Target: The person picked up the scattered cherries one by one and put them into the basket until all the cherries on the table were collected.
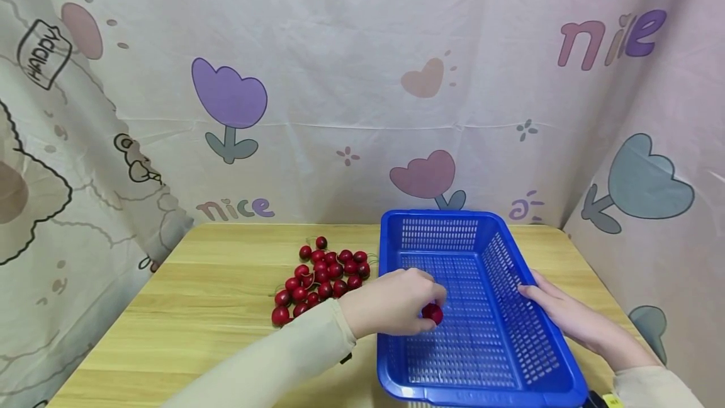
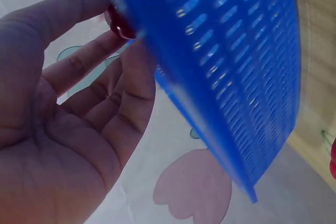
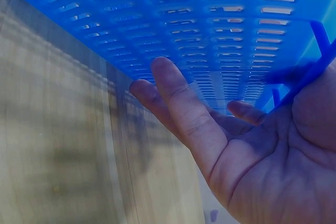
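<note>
My left hand (image 1: 399, 302) reaches over the left side of a blue plastic basket (image 1: 484, 394) and pinches a dark red cherry (image 1: 432, 314) between thumb and fingertips. In the left wrist view that cherry (image 2: 121, 23) is partly hidden behind the basket's rim. At the basket's right side, my right hand (image 1: 572, 313) holds the rim, its thumb laid over the top edge. From the right wrist view, the fingers (image 3: 184, 111) reach along the outside of the slotted wall. A pile of cherries (image 1: 321, 274), some with stems, lies on the table left of the basket.
The light wooden table (image 1: 187, 313) carries both the pile and the basket. Behind and at both sides hangs a pale printed cloth (image 1: 340, 80) that meets the table's edges. A small black and yellow object (image 1: 610, 400) shows at the basket's near right corner.
</note>
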Motion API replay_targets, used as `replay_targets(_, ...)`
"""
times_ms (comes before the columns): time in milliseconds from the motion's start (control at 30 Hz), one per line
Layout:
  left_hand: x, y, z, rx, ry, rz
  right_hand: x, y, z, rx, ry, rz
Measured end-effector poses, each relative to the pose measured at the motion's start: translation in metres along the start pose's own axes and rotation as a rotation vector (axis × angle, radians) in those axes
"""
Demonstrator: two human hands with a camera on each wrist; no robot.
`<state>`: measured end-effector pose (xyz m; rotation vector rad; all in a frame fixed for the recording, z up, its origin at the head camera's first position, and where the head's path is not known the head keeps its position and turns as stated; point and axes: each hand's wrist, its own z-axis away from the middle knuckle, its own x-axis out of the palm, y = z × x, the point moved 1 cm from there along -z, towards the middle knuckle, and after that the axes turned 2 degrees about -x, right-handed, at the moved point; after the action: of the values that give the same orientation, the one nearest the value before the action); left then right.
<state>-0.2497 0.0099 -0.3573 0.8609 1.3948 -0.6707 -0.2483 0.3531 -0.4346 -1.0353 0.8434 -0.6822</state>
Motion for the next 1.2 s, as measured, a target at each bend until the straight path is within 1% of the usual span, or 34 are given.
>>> replay_targets(100, 0.005, -0.001, -0.004, -0.002, -0.042, 0.009, 0.0, -0.001, 0.0, 0.001, 0.003, 0.009)
replay_targets(200, 0.01, -0.002, -0.007, -0.003, -0.071, 0.028, 0.0, -0.001, 0.0, 0.003, 0.007, 0.02)
replay_targets(467, 0.017, -0.004, -0.01, -0.001, -0.094, 0.032, 0.002, -0.002, 0.0, 0.016, 0.011, 0.017)
replay_targets(667, 0.018, -0.003, -0.009, -0.001, -0.081, 0.015, 0.002, -0.001, 0.0, 0.009, 0.0, 0.019)
replay_targets(867, 0.017, -0.004, -0.007, -0.021, -0.074, 0.014, 0.001, 0.0, 0.0, 0.009, 0.004, 0.032)
replay_targets(1033, 0.014, -0.008, -0.004, -0.025, -0.061, 0.068, 0.002, 0.001, -0.001, 0.004, 0.0, 0.026)
replay_targets(1200, 0.008, -0.013, 0.003, -0.035, -0.001, 0.14, 0.001, 0.002, 0.0, -0.004, -0.014, -0.011)
